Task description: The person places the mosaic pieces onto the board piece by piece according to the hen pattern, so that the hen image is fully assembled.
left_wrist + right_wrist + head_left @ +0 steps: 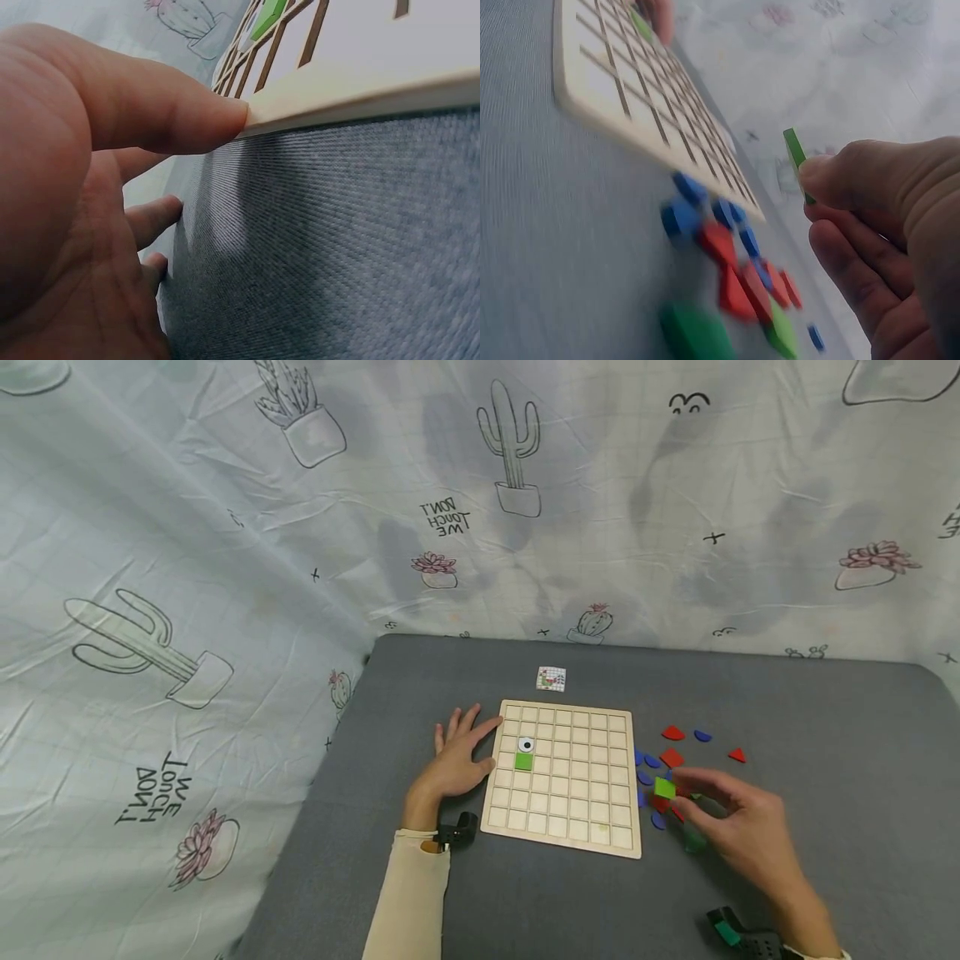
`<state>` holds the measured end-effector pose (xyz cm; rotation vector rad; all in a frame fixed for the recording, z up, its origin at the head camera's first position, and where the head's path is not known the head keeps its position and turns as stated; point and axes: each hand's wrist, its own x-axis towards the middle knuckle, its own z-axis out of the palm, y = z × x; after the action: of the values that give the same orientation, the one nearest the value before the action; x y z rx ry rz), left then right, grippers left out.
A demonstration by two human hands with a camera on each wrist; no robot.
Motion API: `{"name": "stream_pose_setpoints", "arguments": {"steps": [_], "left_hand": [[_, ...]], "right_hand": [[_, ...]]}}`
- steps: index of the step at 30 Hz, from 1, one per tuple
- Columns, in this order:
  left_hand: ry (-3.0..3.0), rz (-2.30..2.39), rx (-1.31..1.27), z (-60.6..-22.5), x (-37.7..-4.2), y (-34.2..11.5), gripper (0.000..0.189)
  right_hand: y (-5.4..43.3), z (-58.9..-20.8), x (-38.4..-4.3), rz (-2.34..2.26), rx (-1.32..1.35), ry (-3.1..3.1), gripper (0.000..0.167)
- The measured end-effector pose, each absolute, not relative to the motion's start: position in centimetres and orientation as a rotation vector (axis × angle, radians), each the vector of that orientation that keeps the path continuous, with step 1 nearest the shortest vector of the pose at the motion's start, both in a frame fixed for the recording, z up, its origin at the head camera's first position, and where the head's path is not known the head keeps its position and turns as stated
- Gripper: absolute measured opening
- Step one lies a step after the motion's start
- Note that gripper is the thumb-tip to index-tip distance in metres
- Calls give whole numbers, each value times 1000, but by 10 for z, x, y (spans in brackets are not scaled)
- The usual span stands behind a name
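Note:
A wooden grid board [558, 777] lies on the grey table. One of its cells holds a green square tile [523, 762], and the cell just above holds a white eye tile [526, 745] with a black dot. My left hand [452, 762] rests at the board's left edge, fingers spread, thumb and a fingertip touching the rim. Right of the board, my right hand [750, 822] pinches a light green square tile [664, 787] between thumb and fingers, raised above a loose group of pieces. In the right wrist view that green tile [798, 161] appears edge-on.
Red, blue and green pieces lie scattered right of the board, among them a red square piece [672, 758], a red triangle [738, 755] and a dark green piece [694, 334]. Behind the board lies a small pattern card [551, 678]. A printed curtain [600, 527] hangs beyond the table.

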<state>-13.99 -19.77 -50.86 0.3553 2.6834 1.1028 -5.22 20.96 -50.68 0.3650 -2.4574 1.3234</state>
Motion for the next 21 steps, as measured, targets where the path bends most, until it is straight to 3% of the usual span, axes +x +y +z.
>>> {"name": "stream_pose_setpoints", "arguments": {"steps": [21], "left_hand": [[2694, 1085, 351, -512, -141, -199, 70]], "right_hand": [[101, -520, -84, 1483, 595, -2543, 39]]}}
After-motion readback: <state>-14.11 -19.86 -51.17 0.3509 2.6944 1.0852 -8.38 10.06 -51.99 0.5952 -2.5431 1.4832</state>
